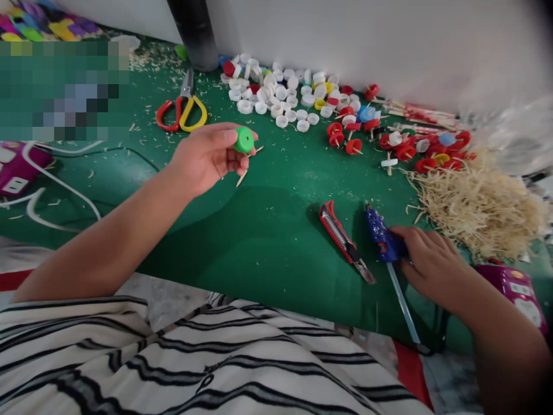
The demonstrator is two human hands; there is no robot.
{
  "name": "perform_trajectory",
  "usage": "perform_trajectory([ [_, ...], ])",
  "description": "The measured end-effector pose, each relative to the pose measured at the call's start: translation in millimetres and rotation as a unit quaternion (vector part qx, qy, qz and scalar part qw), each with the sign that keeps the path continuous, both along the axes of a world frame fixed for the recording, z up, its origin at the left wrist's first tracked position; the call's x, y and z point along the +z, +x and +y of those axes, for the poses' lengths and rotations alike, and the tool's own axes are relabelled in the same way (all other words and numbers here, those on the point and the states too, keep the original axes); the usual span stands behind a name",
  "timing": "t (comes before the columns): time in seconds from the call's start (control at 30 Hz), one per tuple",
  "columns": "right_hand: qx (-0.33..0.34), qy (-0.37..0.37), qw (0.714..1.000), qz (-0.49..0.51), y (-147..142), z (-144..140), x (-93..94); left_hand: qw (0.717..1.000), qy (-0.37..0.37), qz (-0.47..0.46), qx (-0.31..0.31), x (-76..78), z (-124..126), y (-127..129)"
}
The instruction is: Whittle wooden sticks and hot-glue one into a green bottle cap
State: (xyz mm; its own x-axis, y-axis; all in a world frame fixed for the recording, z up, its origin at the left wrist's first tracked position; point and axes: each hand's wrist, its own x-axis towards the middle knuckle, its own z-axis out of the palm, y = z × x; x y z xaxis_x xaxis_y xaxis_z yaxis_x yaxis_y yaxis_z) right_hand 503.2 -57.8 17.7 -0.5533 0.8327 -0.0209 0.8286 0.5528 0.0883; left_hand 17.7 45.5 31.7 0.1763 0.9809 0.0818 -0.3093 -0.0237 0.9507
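Observation:
My left hand is raised over the table, its thumb and fingers closed on a green bottle cap with a small dark hole in its top. Pale pointed wooden bits show by its lower fingers; whether they are held or lie on the table, I cannot tell. At the right, my right hand is closed around the handle of a blue hot glue gun. A clear glue stick juts from the gun's back end. Beside the gun lies a red utility knife, its blade partly out.
Scissors with red and yellow handles lie behind my left hand. Many white caps are heaped along the wall, with red caps on sticks to their right. Pale shredded strands are piled at the right. A white cable curls at the left.

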Motion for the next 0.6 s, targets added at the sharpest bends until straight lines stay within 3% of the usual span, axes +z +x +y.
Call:
perform_trajectory([
  [0.1, -0.012, -0.036, 0.999, -0.003, 3.5, 7.3, 13.2, 1.0, -0.005, -0.016, 0.0, -5.6, -3.9, -2.0],
  [0.2, -0.017, -0.037, 0.999, -0.022, -6.6, 27.2, 45.0, 1.0, 0.0, -0.03, 0.004, -11.2, -0.9, -1.4],
  [0.27, -0.01, 0.014, 0.999, -0.033, -33.5, 45.6, 65.8, 0.999, 0.005, -0.042, 0.009, -14.1, 1.3, 0.7],
  [0.33, 0.032, 0.054, 0.998, -0.001, -78.5, 65.4, 76.0, 0.999, 0.004, -0.052, 0.016, -15.9, 0.7, 3.2],
  [0.43, 0.202, -0.01, 0.978, 0.057, -163.7, 93.8, 64.5, 0.998, 0.002, -0.056, 0.031, -17.2, -6.0, 4.7],
  [0.53, 0.27, 0.01, 0.962, 0.026, -239.0, 117.5, 36.6, 0.998, -0.002, -0.048, 0.038, -18.0, -14.2, 1.1],
  [0.6, 0.29, 0.022, 0.957, 0.024, -273.5, 128.5, 20.7, 0.998, -0.004, -0.042, 0.042, -18.2, -17.0, -2.1],
])
